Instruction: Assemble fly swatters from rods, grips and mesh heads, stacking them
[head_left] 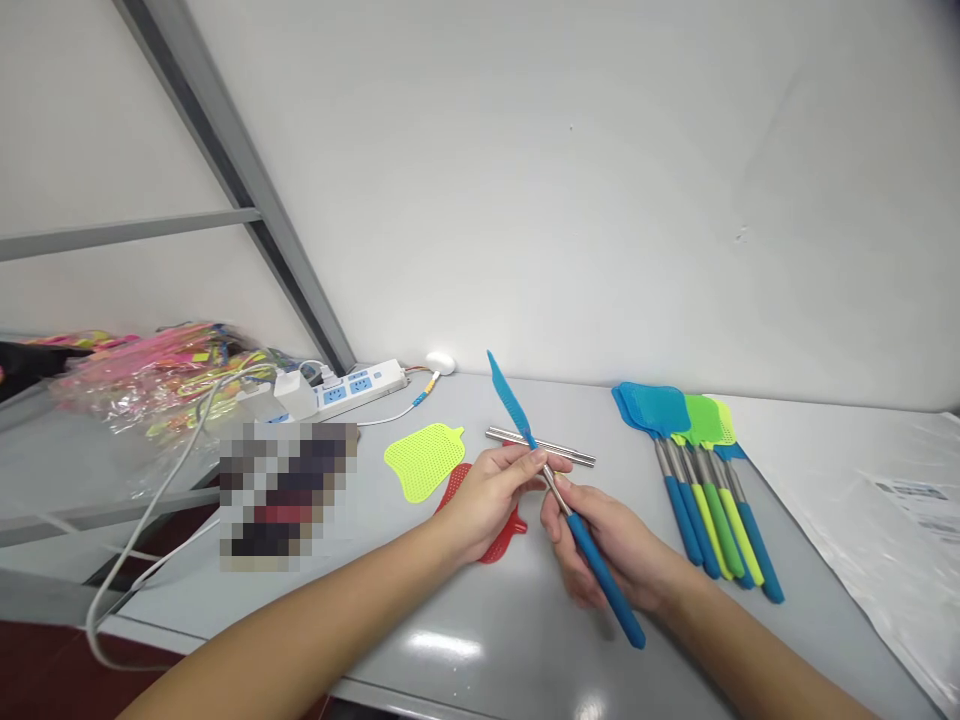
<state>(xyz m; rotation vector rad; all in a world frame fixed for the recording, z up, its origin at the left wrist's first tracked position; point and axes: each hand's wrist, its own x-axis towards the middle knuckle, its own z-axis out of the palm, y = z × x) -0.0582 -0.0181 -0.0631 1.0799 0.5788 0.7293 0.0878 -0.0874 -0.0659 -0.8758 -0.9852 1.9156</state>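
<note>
Between my hands is a blue fly swatter (pixel 604 580), tilted, its blade up and to the left and its handle down to the right. My left hand (pixel 491 495) pinches it where the blade joins the metal rod. Around the rod, just above the blue grip, my right hand (pixel 596 540) is closed. Under and beside my left hand lie red swatter heads (pixel 499 545), partly hidden. A yellow-green swatter head (pixel 426 462) rests flat to the left. Behind my hands lie metal rods (pixel 540 446).
Several swatters (pixel 705 490) in blue, green and yellow lie in a row at right, beside a white plastic sheet (pixel 862 500). A power strip (pixel 352 390) with white cables sits at back left, near bagged colourful items (pixel 172 390). A blurred patch (pixel 289 495) covers something on the table.
</note>
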